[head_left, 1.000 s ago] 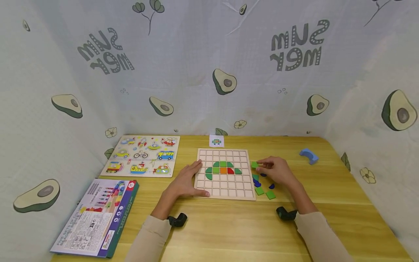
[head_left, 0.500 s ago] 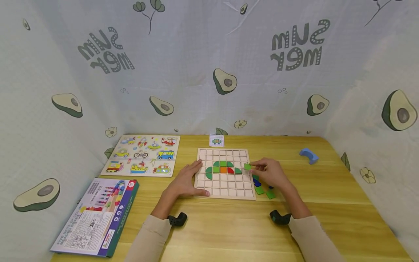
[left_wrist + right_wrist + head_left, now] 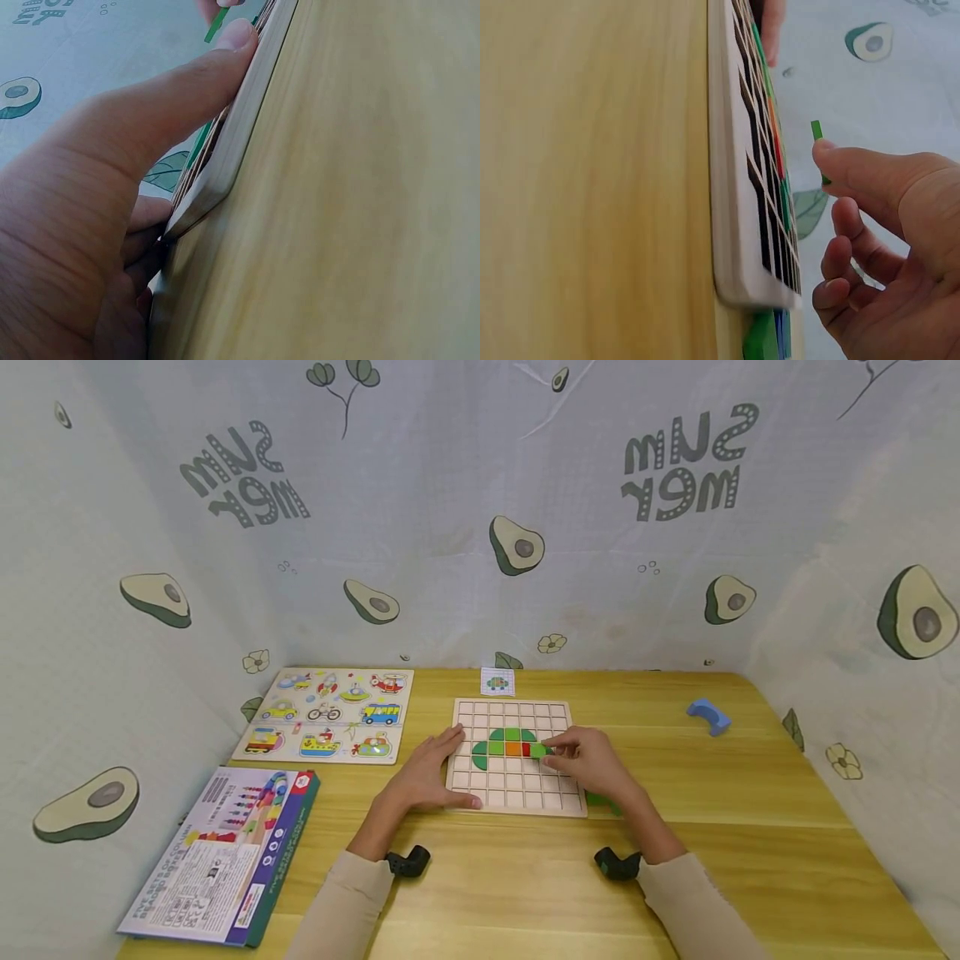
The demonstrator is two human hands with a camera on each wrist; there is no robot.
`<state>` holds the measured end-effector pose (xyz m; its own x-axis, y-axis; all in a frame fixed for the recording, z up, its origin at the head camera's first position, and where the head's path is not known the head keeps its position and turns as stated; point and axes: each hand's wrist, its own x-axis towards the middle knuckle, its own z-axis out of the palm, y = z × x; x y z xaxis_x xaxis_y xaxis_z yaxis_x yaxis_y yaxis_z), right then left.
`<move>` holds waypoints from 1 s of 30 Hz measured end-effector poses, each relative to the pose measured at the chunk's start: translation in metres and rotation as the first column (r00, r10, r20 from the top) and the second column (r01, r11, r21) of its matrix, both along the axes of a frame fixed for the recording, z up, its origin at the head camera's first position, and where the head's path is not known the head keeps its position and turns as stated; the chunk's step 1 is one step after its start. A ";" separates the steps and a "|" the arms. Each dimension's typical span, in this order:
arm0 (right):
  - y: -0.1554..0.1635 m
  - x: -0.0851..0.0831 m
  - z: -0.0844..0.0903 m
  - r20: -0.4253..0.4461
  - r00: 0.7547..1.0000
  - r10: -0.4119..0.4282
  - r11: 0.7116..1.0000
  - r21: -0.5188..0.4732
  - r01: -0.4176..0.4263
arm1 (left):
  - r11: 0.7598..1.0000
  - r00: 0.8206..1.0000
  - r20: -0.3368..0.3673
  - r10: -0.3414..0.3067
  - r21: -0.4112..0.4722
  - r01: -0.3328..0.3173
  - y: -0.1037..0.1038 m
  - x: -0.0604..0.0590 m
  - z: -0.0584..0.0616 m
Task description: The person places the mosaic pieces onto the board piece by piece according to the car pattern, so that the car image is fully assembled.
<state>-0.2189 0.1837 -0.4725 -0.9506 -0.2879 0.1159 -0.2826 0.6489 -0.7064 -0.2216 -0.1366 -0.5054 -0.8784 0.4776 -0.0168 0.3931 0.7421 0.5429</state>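
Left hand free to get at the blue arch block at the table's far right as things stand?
Probably not easily. The left hand rests on the grid board's left edge; the blue arch block lies far right, past the board and the right hand holding a green tile.

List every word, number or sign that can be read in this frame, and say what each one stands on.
"SUM MER", mirrored: on the cloth backdrop, printed twice, upper left and upper right.
Print on the box at front left: too small to read.
Small card behind the grid board: a picture only, no legible text.
Vehicle puzzle board: pictures, no words legible.
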 end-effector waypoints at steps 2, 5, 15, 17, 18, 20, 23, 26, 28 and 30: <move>-0.008 0.000 0.000 -0.007 1.000 0.014 1.000 0.000 -0.014 | 1.000 1.000 -0.006 -0.002 -0.007 0.002 0.000 -0.001 0.000; -0.019 0.000 0.000 -0.008 1.000 0.028 1.000 0.005 -0.028 | 1.000 1.000 -0.011 -0.003 -0.007 0.003 0.000 -0.001 0.000; -0.051 0.001 -0.001 0.044 0.998 0.045 0.999 0.002 -0.045 | 1.000 1.000 -0.007 0.002 -0.005 -0.002 0.000 0.000 0.001; -0.055 0.001 -0.002 0.061 0.997 0.048 0.999 -0.009 -0.047 | 1.000 1.000 -0.001 0.007 0.002 -0.007 0.000 0.000 0.001; -0.057 0.000 -0.003 0.070 0.997 0.046 0.999 -0.009 -0.045 | 1.000 1.000 0.003 0.009 0.003 -0.009 0.000 0.001 0.001; -0.060 0.000 -0.004 0.080 0.996 0.045 0.999 -0.005 -0.045 | 1.000 1.000 0.002 0.011 0.006 -0.011 0.000 0.001 0.001; -0.064 -0.001 -0.005 0.085 0.996 0.037 0.999 0.011 -0.038 | 1.000 1.000 0.002 0.012 -0.001 -0.012 0.001 0.001 0.001; -0.066 -0.001 -0.005 0.082 0.996 0.037 0.999 0.023 -0.039 | 1.000 1.000 -0.004 0.008 0.000 -0.008 0.000 0.001 0.001; -0.067 -0.001 -0.006 0.081 0.996 0.038 0.999 0.028 -0.040 | 1.000 1.000 -0.007 0.006 -0.001 -0.006 0.000 0.000 0.000; -0.068 -0.001 -0.006 0.080 0.996 0.044 0.998 0.031 -0.046 | 1.000 1.000 -0.008 0.005 0.002 -0.005 -0.001 0.000 0.000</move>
